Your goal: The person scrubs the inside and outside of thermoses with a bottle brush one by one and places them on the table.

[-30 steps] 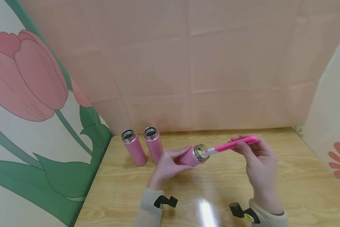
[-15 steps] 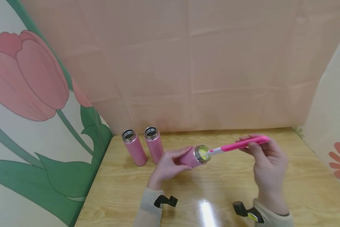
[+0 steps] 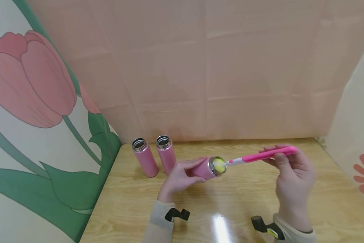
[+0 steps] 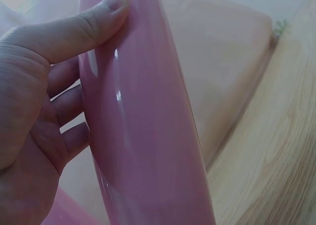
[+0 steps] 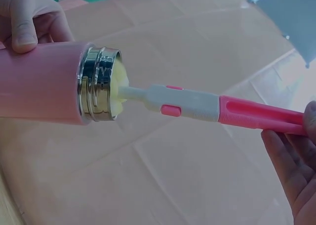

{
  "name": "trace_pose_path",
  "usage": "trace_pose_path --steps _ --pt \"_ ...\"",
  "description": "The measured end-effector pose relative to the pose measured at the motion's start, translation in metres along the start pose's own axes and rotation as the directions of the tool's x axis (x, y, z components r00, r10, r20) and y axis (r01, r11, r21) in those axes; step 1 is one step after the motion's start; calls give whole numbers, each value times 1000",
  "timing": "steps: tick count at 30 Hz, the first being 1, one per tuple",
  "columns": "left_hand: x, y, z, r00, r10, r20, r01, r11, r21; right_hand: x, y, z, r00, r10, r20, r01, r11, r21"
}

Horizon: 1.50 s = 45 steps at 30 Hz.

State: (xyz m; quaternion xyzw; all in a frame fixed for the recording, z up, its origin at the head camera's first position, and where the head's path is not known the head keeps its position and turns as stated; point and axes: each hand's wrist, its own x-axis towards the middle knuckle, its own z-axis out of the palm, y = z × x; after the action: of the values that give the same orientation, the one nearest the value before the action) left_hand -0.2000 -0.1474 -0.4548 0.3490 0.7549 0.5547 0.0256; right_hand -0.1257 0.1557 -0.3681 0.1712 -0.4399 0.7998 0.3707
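Note:
My left hand (image 3: 179,177) grips a pink bottle (image 3: 202,168) round its body, tilted with its open steel mouth facing right. In the left wrist view the thumb lies along the bottle's side (image 4: 140,111) and the fingers curl behind it. My right hand (image 3: 295,177) holds the pink end of a bottle brush (image 3: 265,156) between thumb and fingers. Its yellow sponge head (image 5: 118,86) sits in the bottle's mouth, bulging slightly past the steel rim (image 5: 101,84). The part of the sponge inside the bottle is hidden.
Two more pink bottles, a left one (image 3: 146,160) and a right one (image 3: 166,156), stand upright and uncapped on the wooden table (image 3: 239,206), left of my hands. A pinkish sheet (image 3: 200,74) hangs behind the table. A wall with painted tulips (image 3: 33,81) rises at the left.
My right hand has moved to the right, drawing the brush outward, so more of the yellow sponge shows at the bottle's mouth. The left hand and its bottle have barely moved.

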Motion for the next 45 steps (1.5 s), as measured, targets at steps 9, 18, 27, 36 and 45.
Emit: trace_pose_path --steps 9,18,27,36,45 --pt "0 -2 1 1000 -1 0 1 1000 -3 2 -3 -3 999 -21 -25 21 1000 -13" --pt "1 -6 6 1000 13 -8 -13 999 -35 -2 -7 -6 999 16 -45 -16 1000 1" --pt "2 -6 10 998 13 -56 -12 1000 14 -3 -12 -1 986 165 -22 -166 968 -188" --pt "2 -8 9 997 -3 -80 7 999 52 -8 -8 4 972 235 -12 -221 893 -393" --pt "2 -7 12 998 9 -67 -9 1000 -6 -17 20 13 923 345 170 -130 697 -705"
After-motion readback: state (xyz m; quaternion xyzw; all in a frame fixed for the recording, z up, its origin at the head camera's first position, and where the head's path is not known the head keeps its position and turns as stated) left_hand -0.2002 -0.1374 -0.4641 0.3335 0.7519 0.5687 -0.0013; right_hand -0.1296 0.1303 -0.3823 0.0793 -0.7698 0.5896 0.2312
